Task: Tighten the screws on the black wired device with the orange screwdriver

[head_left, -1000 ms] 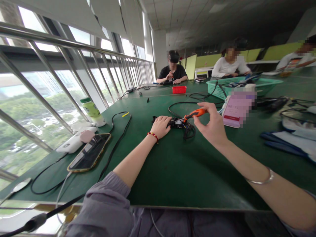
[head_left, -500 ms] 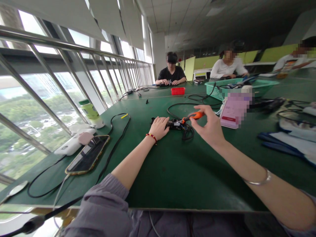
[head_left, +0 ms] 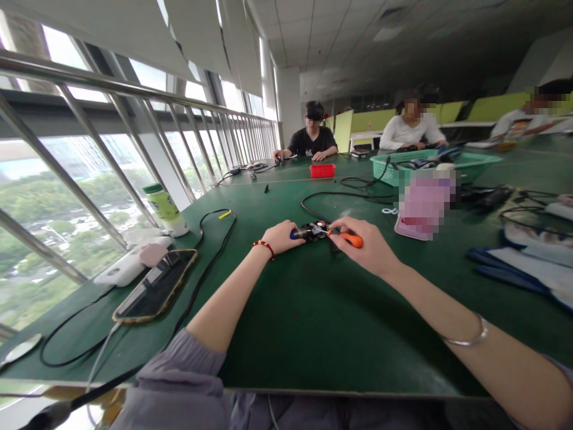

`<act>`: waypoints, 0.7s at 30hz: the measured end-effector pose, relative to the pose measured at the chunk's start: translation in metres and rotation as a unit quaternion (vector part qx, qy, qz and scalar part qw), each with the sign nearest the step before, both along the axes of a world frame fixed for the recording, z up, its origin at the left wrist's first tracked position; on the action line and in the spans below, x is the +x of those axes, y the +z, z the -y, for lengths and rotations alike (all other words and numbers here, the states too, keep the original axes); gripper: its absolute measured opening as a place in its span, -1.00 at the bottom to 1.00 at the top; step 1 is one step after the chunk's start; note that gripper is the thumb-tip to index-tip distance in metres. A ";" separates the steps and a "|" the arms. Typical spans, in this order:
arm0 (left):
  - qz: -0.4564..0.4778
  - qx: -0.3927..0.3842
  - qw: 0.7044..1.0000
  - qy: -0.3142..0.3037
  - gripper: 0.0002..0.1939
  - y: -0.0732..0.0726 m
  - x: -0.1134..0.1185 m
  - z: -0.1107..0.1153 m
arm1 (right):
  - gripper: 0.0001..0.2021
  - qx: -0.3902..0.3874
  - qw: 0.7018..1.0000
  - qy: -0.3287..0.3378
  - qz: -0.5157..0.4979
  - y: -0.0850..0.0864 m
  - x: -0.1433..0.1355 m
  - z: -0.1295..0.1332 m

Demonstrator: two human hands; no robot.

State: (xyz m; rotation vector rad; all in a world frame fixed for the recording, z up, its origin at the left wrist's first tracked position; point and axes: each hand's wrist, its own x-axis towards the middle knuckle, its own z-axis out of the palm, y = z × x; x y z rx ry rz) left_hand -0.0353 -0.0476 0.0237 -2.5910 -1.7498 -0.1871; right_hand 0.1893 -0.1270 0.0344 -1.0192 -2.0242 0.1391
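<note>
A small dark device (head_left: 313,231) with a blue end and fine wires lies on the green table. My left hand (head_left: 281,237) grips its left end, the fingers wrapped round it. In my right hand (head_left: 364,245) is a screwdriver with an orange handle (head_left: 351,239), held between thumb and fingers. The screwdriver's shaft points left and its tip is over the device; whether it touches cannot be made out. A black cable (head_left: 313,200) curves behind the device.
A pink-screened phone (head_left: 423,209) stands at right before a green basket (head_left: 474,167). A red box (head_left: 322,171) sits farther back. At left are a dark phone (head_left: 156,286), a power bank (head_left: 128,266) and a bottle (head_left: 165,209). Several people sit beyond.
The screwdriver has swung so its handle sits lower, and my right fingers have closed in round it. My left hand has shifted slightly left and down, showing the device's blue end.
</note>
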 end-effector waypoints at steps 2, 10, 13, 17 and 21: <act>0.017 -0.006 1.000 0.024 -0.56 0.001 -0.007 0.000 | -0.78 -0.026 0.998 0.023 0.056 -0.002 -0.001 0.000; 0.022 0.025 0.974 0.223 -0.58 0.008 -0.046 0.000 | -0.66 -0.161 0.960 0.067 0.218 -0.014 -0.008 -0.003; 0.005 0.065 0.953 0.295 -0.60 0.006 -0.063 0.001 | -0.64 -0.181 0.957 0.070 0.217 -0.015 -0.010 -0.003; 0.002 0.115 0.926 0.358 -0.65 -0.001 -0.082 0.001 | -0.65 -0.191 0.958 0.066 0.204 -0.015 -0.009 -0.004; 0.026 0.175 0.893 0.414 -0.65 -0.003 -0.092 0.003 | -0.65 -0.188 0.959 0.066 0.201 -0.017 -0.007 -0.007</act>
